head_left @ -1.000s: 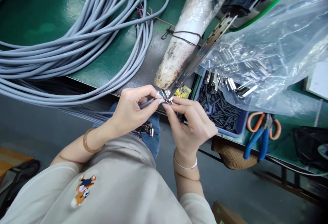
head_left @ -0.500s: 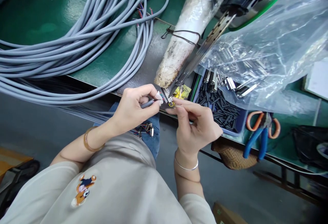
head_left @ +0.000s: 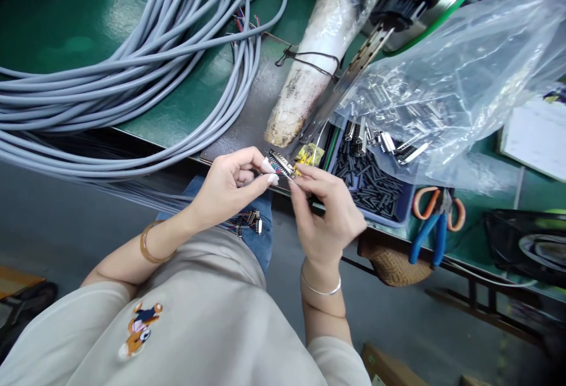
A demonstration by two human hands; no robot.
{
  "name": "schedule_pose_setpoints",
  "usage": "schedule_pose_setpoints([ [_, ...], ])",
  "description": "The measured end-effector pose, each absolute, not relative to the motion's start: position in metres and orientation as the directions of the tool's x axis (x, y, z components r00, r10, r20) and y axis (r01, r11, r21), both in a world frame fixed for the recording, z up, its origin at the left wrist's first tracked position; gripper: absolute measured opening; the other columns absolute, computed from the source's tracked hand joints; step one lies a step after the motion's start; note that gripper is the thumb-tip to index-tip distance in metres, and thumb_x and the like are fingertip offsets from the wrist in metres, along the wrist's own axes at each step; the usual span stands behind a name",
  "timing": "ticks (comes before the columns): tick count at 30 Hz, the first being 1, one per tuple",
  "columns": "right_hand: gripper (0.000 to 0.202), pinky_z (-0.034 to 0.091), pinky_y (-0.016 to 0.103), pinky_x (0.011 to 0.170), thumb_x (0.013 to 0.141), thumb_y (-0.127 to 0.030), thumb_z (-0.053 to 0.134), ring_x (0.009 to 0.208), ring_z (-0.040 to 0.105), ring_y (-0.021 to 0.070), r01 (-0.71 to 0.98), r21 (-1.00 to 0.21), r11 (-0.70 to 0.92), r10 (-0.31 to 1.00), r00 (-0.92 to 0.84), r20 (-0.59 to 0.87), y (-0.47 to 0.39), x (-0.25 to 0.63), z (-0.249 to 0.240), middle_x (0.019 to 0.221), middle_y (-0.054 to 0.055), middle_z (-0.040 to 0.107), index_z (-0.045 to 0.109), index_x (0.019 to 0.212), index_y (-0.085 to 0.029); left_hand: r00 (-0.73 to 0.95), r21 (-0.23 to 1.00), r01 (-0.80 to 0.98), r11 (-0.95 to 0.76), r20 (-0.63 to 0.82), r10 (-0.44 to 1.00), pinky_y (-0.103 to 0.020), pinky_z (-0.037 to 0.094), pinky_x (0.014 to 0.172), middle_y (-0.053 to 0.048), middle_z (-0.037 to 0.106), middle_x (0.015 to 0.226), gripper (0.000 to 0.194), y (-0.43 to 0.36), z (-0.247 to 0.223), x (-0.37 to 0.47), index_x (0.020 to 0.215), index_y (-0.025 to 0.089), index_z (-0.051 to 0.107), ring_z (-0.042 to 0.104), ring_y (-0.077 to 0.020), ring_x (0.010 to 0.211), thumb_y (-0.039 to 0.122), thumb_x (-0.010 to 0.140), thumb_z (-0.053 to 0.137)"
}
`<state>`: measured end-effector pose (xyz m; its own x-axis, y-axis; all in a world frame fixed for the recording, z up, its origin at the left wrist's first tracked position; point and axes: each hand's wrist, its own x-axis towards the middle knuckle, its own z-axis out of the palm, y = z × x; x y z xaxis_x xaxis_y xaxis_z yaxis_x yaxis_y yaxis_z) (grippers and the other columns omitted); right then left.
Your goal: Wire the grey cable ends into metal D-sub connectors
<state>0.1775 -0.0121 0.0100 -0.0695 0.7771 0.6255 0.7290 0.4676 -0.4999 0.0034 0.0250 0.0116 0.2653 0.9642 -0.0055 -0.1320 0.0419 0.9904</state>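
Close to the bench edge, a metal multi-pin connector (head_left: 283, 162) with small coloured wires along its pins lies between my hands. My left hand (head_left: 236, 182) is closed, thumb and forefinger pinching the wires at the connector's left side; the rest of that cable is hidden by the hand. My right hand (head_left: 325, 206) is closed in a pinch at the connector's right end. A thin pale strand shows by its fingertips, but what they grip is unclear. Several wired connectors (head_left: 253, 222) hang over my lap. Just behind the connector is a yellow piece (head_left: 305, 155).
Grey cables (head_left: 177, 73) loop across the bench's left side. A white wrapped bar (head_left: 305, 73) and slotted metal arm (head_left: 362, 62) point toward my hands. At right are a blue bin (head_left: 398, 221) of black tubes, a clear bag (head_left: 442, 79) of connectors, and blue-and-orange-handled cutters (head_left: 435, 227).
My right hand has moved slightly left, its fingertips now pinched at the connector. The connector has turned, showing coloured wires along its pins. The whole view has shifted a little.
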Motion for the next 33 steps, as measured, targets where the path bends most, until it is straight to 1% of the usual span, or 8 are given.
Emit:
schedule_pose_setpoints([
  [2,0.015,0.065,0.026,0.076,0.088,-0.010,0.072,0.094,0.079,0.0161,0.689,-0.561,0.459,0.806,-0.056,0.590,-0.010,0.176,0.008,0.103,0.003,0.080,0.066,0.095,-0.022,0.242,0.994,-0.109,0.007,0.020,0.970,-0.018,0.029,0.037,0.006,0.053,0.057,0.013,0.024,0.011,0.004,0.080,0.017,0.061,0.041,-0.0037,0.040,0.019,0.083,0.073],
  [5,0.012,0.065,0.028,0.074,0.090,-0.012,0.069,0.092,0.079,0.0166,0.647,-0.619,0.445,0.816,-0.008,0.577,-0.008,0.174,0.005,0.100,0.002,0.080,0.065,0.094,-0.023,0.176,0.996,-0.019,-0.083,0.085,0.981,-0.018,0.033,0.041,0.003,0.059,0.062,0.013,0.023,0.007,0.005,0.078,0.016,0.063,0.046,-0.0045,0.045,0.021,0.084,0.074],
  [9,0.013,0.065,0.032,0.081,0.090,-0.011,0.068,0.094,0.078,0.0174,0.668,-0.575,0.472,0.789,-0.028,0.614,-0.005,0.172,0.006,0.102,0.003,0.080,0.064,0.094,-0.023,0.084,0.970,0.123,-0.211,0.202,0.976,-0.018,0.037,0.047,-0.001,0.067,0.069,0.012,0.023,0.004,0.008,0.078,0.016,0.066,0.054,-0.0065,0.053,0.022,0.084,0.074],
  [14,0.013,0.065,0.034,0.078,0.089,-0.012,0.070,0.091,0.078,0.0182,0.694,-0.531,0.485,0.764,-0.041,0.644,-0.002,0.173,0.009,0.100,0.002,0.080,0.065,0.093,-0.024,0.106,0.908,0.230,-0.349,0.333,0.937,-0.018,0.036,0.049,0.000,0.067,0.068,0.009,0.026,0.007,0.009,0.078,0.015,0.065,0.049,-0.0052,0.052,0.014,0.086,0.068],
  [17,0.016,0.064,0.033,0.079,0.088,-0.011,0.073,0.091,0.078,0.0178,0.693,-0.526,0.493,0.758,-0.046,0.650,0.000,0.174,0.010,0.099,0.002,0.080,0.065,0.093,-0.024,0.114,0.889,0.245,-0.386,0.369,0.922,-0.019,0.034,0.049,0.001,0.066,0.069,0.009,0.027,0.008,0.009,0.078,0.015,0.065,0.045,-0.0045,0.051,0.012,0.086,0.067],
  [23,0.020,0.063,0.031,0.081,0.084,-0.008,0.076,0.091,0.077,0.0161,0.706,-0.499,0.503,0.741,-0.054,0.669,0.002,0.174,0.012,0.103,0.001,0.080,0.067,0.094,-0.023,0.125,0.877,0.234,-0.420,0.401,0.907,-0.020,0.036,0.051,-0.001,0.068,0.074,0.008,0.027,0.007,0.007,0.081,0.016,0.065,0.049,-0.0055,0.054,0.014,0.088,0.068],
  [27,0.020,0.065,0.032,0.079,0.084,-0.009,0.076,0.089,0.078,0.0169,0.712,-0.489,0.504,0.730,-0.049,0.682,0.002,0.172,0.012,0.104,0.003,0.080,0.067,0.093,-0.023,0.132,0.872,0.238,-0.427,0.407,0.904,-0.021,0.038,0.051,-0.002,0.069,0.075,0.008,0.028,0.007,0.007,0.082,0.017,0.066,0.051,-0.0067,0.056,0.015,0.089,0.068],
  [33,0.019,0.065,0.028,0.074,0.084,-0.009,0.075,0.082,0.078,0.0152,0.721,-0.469,0.510,0.715,-0.052,0.697,-0.002,0.172,0.009,0.104,0.004,0.081,0.063,0.090,-0.022,0.151,0.871,0.231,-0.434,0.408,0.900,-0.020,0.038,0.051,-0.001,0.069,0.074,0.008,0.027,0.008,0.006,0.082,0.016,0.066,0.049,-0.0057,0.054,0.014,0.090,0.067],
])
